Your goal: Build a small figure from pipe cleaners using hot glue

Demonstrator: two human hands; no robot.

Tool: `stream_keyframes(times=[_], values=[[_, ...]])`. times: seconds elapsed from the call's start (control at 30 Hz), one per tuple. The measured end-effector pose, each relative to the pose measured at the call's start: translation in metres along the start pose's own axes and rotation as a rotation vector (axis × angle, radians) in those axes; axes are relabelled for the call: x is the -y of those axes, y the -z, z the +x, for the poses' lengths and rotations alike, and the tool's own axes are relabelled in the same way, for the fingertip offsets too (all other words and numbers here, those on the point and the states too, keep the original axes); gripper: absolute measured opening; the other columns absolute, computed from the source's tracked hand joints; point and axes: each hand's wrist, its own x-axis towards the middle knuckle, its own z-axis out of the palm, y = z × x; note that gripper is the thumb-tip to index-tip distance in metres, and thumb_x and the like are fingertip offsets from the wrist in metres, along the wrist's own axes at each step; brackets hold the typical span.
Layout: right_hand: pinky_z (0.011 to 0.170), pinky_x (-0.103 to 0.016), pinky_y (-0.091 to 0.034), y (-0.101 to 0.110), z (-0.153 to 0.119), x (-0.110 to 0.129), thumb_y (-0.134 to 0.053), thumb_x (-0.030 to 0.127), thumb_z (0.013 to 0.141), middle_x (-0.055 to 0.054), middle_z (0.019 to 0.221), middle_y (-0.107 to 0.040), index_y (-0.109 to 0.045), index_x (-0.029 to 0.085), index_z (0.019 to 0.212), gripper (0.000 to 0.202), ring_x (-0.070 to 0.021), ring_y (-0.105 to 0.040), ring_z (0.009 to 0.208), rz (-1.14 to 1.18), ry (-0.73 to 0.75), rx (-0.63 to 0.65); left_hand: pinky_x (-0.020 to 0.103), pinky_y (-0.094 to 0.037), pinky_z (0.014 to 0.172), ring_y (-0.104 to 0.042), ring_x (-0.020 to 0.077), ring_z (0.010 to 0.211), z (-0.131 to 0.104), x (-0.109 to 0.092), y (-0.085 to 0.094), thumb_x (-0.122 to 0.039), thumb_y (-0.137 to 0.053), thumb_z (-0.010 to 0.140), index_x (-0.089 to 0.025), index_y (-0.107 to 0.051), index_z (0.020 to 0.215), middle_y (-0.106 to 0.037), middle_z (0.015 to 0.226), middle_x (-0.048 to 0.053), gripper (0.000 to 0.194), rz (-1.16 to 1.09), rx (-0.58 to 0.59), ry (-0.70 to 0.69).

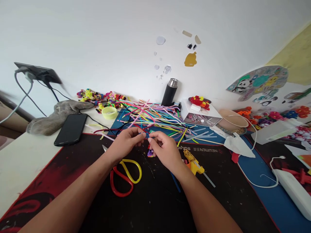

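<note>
My left hand [132,140] and my right hand [164,150] meet above the dark desk mat, fingertips nearly touching. Both pinch a small blue piece of pipe cleaner [147,135]; its exact shape is too small to make out. A dark red pipe cleaner [104,130] runs out to the left behind my left hand. Just below the fingers lies a small purple and orange fuzzy piece [150,152], partly covered by my right hand. Scissors with red and yellow handles [126,177] lie under my left forearm. Beside my right wrist is a yellow glue gun [195,166] with a glue stick.
A heap of colourful pipe cleaners [150,115] spreads behind my hands. A black thermos [169,93] stands by the wall, with a white box [201,113] to its right. On the left are a phone [71,129] and yellow tape [109,113]. A white cable [257,186] crosses the right side.
</note>
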Motion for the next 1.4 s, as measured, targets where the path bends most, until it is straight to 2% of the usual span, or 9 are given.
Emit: stream_keyframes(times=[0.4, 0.73, 1.03, 1.2, 1.3, 1.4], values=[[0.064, -0.028, -0.043, 0.001, -0.002, 0.002, -0.063, 0.026, 0.099, 0.001, 0.072, -0.07, -0.073, 0.024, 0.106, 0.013, -0.0171, -0.064, 0.064, -0.361, 0.16, -0.054, 0.029, -0.041, 0.062, -0.053, 0.015, 0.062, -0.001, 0.003, -0.003, -0.054, -0.078, 0.081, -0.021, -0.064, 0.074, -0.061, 0.068, -0.002, 0.037, -0.013, -0.006, 0.015], [0.069, -0.029, -0.045, -0.001, -0.002, 0.003, -0.063, 0.026, 0.099, -0.001, 0.078, -0.074, -0.075, 0.024, 0.106, 0.013, -0.0186, -0.067, 0.07, -0.419, 0.182, -0.055, 0.029, -0.038, 0.062, -0.051, 0.0148, 0.062, 0.001, 0.008, -0.003, -0.053, -0.075, 0.084, -0.02, -0.064, 0.074, -0.06, 0.067, -0.002, 0.036, -0.005, -0.006, 0.019], [0.068, -0.029, -0.044, -0.002, -0.003, 0.005, -0.063, 0.025, 0.099, -0.001, 0.079, -0.075, -0.074, 0.025, 0.104, 0.012, -0.0183, -0.066, 0.07, -0.421, 0.173, -0.042, 0.029, -0.039, 0.061, -0.052, 0.0153, 0.06, 0.003, 0.013, -0.005, -0.054, -0.076, 0.083, -0.021, -0.065, 0.073, -0.061, 0.065, -0.002, 0.036, -0.022, -0.011, 0.032], [0.064, -0.029, -0.048, 0.0, -0.002, 0.003, -0.062, 0.028, 0.1, 0.0, 0.072, -0.07, -0.073, 0.024, 0.108, 0.015, -0.0183, -0.066, 0.065, -0.266, 0.13, -0.039, 0.028, -0.041, 0.062, -0.053, 0.0145, 0.061, 0.002, 0.012, -0.002, -0.052, -0.077, 0.085, -0.02, -0.066, 0.074, -0.063, 0.067, -0.002, 0.035, -0.082, 0.0, 0.019], [0.061, -0.029, -0.049, 0.001, -0.001, 0.001, -0.061, 0.032, 0.1, 0.0, 0.07, -0.069, -0.072, 0.025, 0.109, 0.016, -0.0181, -0.066, 0.063, -0.175, 0.092, -0.037, 0.029, -0.041, 0.062, -0.054, 0.0148, 0.062, 0.003, 0.012, 0.0, -0.058, -0.071, 0.09, -0.019, -0.069, 0.077, -0.066, 0.069, 0.001, 0.041, -0.098, -0.02, 0.016], [0.06, -0.028, -0.05, 0.002, 0.0, -0.001, -0.061, 0.034, 0.1, 0.001, 0.07, -0.07, -0.072, 0.024, 0.109, 0.017, -0.0174, -0.067, 0.062, -0.119, 0.073, -0.035, 0.03, -0.042, 0.06, -0.057, 0.0165, 0.063, 0.005, 0.012, 0.003, -0.068, -0.069, 0.088, -0.018, -0.072, 0.086, -0.071, 0.075, 0.004, 0.05, -0.15, -0.065, 0.032]])
